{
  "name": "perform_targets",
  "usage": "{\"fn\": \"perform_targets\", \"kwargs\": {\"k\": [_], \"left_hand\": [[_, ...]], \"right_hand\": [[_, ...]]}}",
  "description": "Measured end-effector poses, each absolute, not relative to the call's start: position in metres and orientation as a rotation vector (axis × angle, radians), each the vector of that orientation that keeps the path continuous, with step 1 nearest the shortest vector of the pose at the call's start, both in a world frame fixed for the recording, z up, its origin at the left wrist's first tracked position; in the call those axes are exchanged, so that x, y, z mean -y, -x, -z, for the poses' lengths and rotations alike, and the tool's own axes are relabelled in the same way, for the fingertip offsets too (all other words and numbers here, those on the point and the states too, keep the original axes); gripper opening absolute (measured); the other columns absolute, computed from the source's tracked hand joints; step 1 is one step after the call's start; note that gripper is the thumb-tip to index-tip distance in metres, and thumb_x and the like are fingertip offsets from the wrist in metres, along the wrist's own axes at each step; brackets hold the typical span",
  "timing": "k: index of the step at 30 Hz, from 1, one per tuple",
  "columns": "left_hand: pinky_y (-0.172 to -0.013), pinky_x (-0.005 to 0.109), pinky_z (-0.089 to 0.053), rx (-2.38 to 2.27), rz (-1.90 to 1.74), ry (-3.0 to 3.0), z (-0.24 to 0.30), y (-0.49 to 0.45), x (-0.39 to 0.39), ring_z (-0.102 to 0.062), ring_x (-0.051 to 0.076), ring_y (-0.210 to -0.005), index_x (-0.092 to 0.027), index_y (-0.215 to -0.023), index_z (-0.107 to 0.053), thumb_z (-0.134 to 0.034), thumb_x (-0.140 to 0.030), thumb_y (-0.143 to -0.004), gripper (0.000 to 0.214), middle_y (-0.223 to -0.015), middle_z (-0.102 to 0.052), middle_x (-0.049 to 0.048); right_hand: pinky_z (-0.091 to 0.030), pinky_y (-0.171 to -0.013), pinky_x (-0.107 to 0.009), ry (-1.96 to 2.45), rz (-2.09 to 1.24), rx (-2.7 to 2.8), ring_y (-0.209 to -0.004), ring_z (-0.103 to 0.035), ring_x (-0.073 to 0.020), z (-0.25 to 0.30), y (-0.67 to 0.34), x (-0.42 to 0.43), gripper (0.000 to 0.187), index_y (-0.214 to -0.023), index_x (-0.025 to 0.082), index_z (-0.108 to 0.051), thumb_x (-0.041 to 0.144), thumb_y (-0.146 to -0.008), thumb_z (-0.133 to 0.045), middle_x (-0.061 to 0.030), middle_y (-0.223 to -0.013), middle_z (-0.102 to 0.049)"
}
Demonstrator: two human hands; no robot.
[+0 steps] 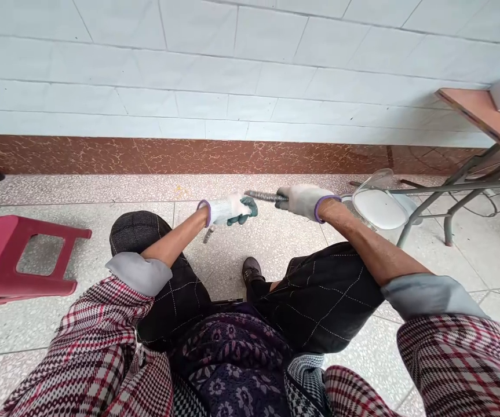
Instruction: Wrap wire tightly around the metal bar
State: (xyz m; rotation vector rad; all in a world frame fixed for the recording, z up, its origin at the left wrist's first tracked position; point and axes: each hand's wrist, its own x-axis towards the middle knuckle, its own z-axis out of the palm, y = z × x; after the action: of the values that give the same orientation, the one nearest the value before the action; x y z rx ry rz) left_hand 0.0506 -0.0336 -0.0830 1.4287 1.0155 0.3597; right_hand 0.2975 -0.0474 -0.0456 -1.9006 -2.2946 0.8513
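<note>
My left hand point(234, 210), in a white glove with dark green fingertips and a purple cuff, has its fingers curled; what lies inside them is hidden. A matching glove covers my right hand point(304, 201), closed around a grey ribbed metal hose point(265, 197). The hose points left, its far end close to my left thumb. Below my left wrist shows a short ribbed piece point(208, 234); I cannot tell whether it joins the hose or lies on the floor.
A red plastic stool point(54, 258) stands at the left. On the right are a clear bag with a white round thing point(380, 208) and a folding table point(488, 116) with metal legs. The tiled wall point(232, 81) rises ahead; my knees flank the speckled floor point(227, 260).
</note>
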Motion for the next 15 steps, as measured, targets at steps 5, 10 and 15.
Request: {"fn": "perform_targets", "kwargs": {"k": [5, 10, 15], "left_hand": [[-0.052, 0.026, -0.047, -0.879, -0.520, -1.380, 0.074, -0.063, 0.027, -0.057, 0.012, -0.054, -0.018, -0.089, -0.073, -0.060, -0.013, -0.096, 0.015, -0.064, -0.062, 0.0022], [-0.066, 0.028, -0.052, -0.766, -0.669, -1.300, 0.074, -0.066, 0.016, -0.061, 0.012, -0.063, -0.013, -0.082, -0.070, -0.055, -0.001, -0.088, 0.020, -0.071, -0.066, 0.0036], [-0.069, 0.027, -0.049, -0.887, -0.545, -1.485, 0.077, -0.060, 0.020, -0.063, 0.016, -0.075, -0.015, -0.075, -0.075, -0.071, -0.002, -0.079, 0.014, -0.077, -0.071, 0.0053]], "right_hand": [[-0.039, -0.049, -0.029, 1.879, -0.781, 2.043, -0.057, -0.046, -0.0150, 0.009, -0.303, 0.044, 0.021, -0.098, 0.019, -0.064, 0.038, -0.090, -0.066, -0.0013, -0.070, -0.052], [-0.031, -0.033, -0.023, 1.432, -1.431, 1.828, -0.043, -0.039, -0.0085, -0.010, -0.299, 0.070, 0.039, -0.109, 0.015, -0.067, 0.047, -0.087, -0.070, 0.0040, -0.064, -0.048], [-0.039, -0.037, -0.023, 1.523, -1.585, 2.375, -0.048, -0.051, -0.0118, 0.009, -0.299, 0.077, 0.027, -0.097, 0.019, -0.076, 0.040, -0.081, -0.082, -0.0009, -0.066, -0.062]]}}
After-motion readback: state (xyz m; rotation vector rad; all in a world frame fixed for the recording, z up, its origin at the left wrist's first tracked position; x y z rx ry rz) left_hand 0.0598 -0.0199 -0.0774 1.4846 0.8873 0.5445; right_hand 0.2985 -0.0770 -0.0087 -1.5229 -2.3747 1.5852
